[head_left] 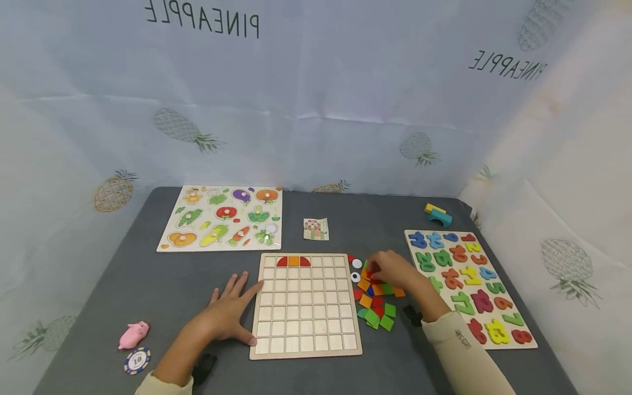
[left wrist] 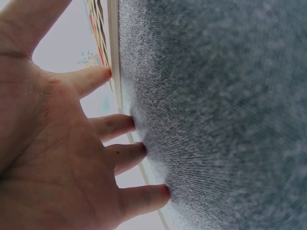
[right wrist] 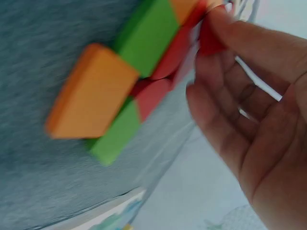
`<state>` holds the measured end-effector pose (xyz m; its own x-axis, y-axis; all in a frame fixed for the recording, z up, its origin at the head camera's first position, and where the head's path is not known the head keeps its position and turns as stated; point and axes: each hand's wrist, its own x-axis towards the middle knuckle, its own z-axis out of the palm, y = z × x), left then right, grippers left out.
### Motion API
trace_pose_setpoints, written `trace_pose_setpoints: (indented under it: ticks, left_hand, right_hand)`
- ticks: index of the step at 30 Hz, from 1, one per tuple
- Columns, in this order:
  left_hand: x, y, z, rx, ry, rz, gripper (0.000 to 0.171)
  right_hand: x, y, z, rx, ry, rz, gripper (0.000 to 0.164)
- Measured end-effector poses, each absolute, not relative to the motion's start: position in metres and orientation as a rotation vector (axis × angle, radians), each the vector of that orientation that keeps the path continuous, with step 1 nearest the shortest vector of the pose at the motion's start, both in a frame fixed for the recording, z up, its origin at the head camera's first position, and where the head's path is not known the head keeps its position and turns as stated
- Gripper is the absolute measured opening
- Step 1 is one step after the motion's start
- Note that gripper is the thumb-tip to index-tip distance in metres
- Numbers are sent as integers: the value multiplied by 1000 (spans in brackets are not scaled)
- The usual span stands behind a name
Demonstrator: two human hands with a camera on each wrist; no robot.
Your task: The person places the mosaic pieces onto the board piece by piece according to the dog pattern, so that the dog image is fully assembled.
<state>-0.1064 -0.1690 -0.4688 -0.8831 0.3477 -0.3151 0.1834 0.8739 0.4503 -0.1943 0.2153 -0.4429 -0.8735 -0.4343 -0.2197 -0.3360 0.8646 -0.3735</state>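
A wooden grid board (head_left: 306, 354) lies on the table, with an orange square tile (head_left: 293, 261) between two red quarter-round tiles (head_left: 282, 261) in its top row. My left hand (head_left: 229, 311) is spread at the board's left edge, thumb and index finger touching it. In the left wrist view the fingers (left wrist: 120, 155) are spread, their tips on the table. Over a loose pile of coloured tiles (head_left: 389, 310) right of the board is my right hand (head_left: 392, 269). It pinches a red tile (right wrist: 209, 38) between thumb and fingers; its full shape is hidden.
A vegetable puzzle board (head_left: 170, 245) lies at back left, a number puzzle board (head_left: 511, 344) at right. A small picture card (head_left: 316, 229) sits behind the grid board. Yellow and teal blocks (head_left: 440, 217) are back right; a pink pig (head_left: 133, 335) and poker chip (head_left: 137, 360) front left.
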Motion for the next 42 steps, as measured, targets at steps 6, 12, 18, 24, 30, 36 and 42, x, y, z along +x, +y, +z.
trace_pose_setpoints:
  ticks: [6,12,18,24,30,36,42]
  left_hand:
    - [-104,-168,-469,378,2650,558,119]
    - [-107,-165,-468,362,2660,549,119]
    - [-111,-161,-468,367,2660,501,118]
    - [-107,-163,-466,352,2660,497,117]
    - [-105,-163,-465,354,2664,513,116]
    - [-106,-162,-464,350,2666,509,116]
    - [-106,-163,-464,345,2658,504,116]
  right_hand:
    - [-195,185,-438,-702,2770,-655,12]
    - [-201,121,-435,-906,2628,-812,14]
    - [-208,60,-445,-1012,2580,-802,7]
    - [-217,23,-452,-1153,2543,-735,4]
    - [-225,13,-450,-1158,2501,-658,8]
    - [-230,8,-450,-1209,2468,-624,9]
    - [-227,5,-452,-1193,2516,-530,6]
